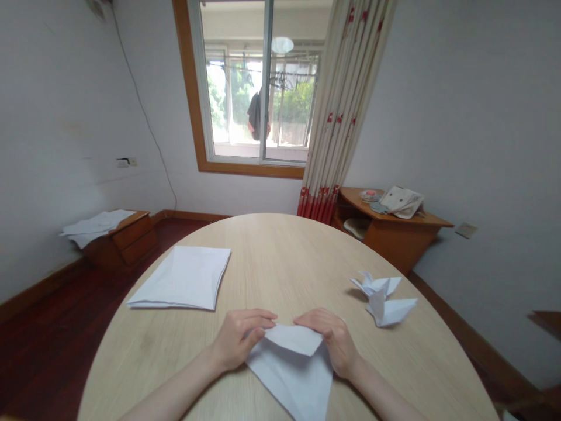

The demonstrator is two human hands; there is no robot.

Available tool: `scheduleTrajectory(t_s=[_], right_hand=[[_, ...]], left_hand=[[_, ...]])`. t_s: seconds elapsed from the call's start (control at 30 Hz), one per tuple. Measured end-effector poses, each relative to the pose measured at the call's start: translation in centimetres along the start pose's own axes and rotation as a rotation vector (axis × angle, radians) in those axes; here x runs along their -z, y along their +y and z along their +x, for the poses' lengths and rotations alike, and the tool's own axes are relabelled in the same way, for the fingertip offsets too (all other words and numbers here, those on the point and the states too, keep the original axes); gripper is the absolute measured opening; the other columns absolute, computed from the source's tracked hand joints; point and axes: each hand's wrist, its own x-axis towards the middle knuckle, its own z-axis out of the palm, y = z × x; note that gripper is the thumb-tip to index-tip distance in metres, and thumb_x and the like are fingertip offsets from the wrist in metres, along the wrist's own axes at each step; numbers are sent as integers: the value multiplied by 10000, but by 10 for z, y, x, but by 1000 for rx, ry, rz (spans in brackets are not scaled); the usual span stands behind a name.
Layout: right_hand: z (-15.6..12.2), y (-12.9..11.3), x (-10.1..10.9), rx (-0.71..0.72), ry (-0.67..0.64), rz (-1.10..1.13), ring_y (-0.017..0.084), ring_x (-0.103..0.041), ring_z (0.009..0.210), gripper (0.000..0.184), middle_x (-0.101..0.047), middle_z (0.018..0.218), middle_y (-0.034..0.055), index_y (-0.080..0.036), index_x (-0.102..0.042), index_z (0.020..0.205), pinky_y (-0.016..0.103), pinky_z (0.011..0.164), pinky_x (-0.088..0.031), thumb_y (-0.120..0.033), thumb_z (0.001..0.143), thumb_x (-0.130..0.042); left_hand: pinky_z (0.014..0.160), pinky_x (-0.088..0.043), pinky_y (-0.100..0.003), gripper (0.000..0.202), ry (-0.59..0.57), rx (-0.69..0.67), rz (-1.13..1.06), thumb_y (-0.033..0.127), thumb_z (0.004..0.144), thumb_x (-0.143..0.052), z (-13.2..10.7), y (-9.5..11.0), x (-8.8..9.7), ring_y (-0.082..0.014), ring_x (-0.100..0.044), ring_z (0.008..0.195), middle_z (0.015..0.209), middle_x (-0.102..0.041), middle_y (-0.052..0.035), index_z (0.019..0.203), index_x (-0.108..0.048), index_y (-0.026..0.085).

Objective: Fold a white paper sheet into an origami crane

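White folded paper (291, 374) | between hands (239, 339) (331, 336), touching both | on table (272, 263)

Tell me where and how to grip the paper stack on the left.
The paper stack is probably best gripped by its near right corner, from the near side, pinched above and below: it lies flat, its layers show along the near edge, and that corner is its closest to the left hand.

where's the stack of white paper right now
In the head view, the white paper stack lies on the left side of the round table, beyond the left hand.
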Motion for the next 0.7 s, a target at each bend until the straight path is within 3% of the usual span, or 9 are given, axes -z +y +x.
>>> scheduleTrajectory(t_s=[0.2, 0.4, 0.7], right_hand=[[7, -11, 12, -29, -164, 24, 177, -704, 805, 437, -754, 862, 74, -178, -706, 918, 310, 722, -525, -358, 993, -315], [15, -22, 23, -129, -343, 66, 191, -697, 866, 365, -752, 906, 68, -196, -710, 945, 323, 773, -530, -362, 958, -386], [12, -21, 15, -152, -425, -19, 187, -692, 863, 247, -752, 917, 44, -209, -714, 945, 324, 785, -539, -279, 903, -481]], left_hand=[[758, -538, -259, 610, -44, -83, 38, 506, 998, -225, 3, 5, 3, -177, -713, 853, 920, -748, -81, 931, -723, 161], [704, -534, -265, 600, -62, -166, 116, 477, 1002, -209, 5, 12, 2, -184, -717, 805, 873, -751, -77, 888, -709, 166], [653, -533, -273, 550, -106, -259, 177, 479, 995, -244, 5, 17, 0, -187, -716, 758, 867, -745, -74, 889, -680, 162]])
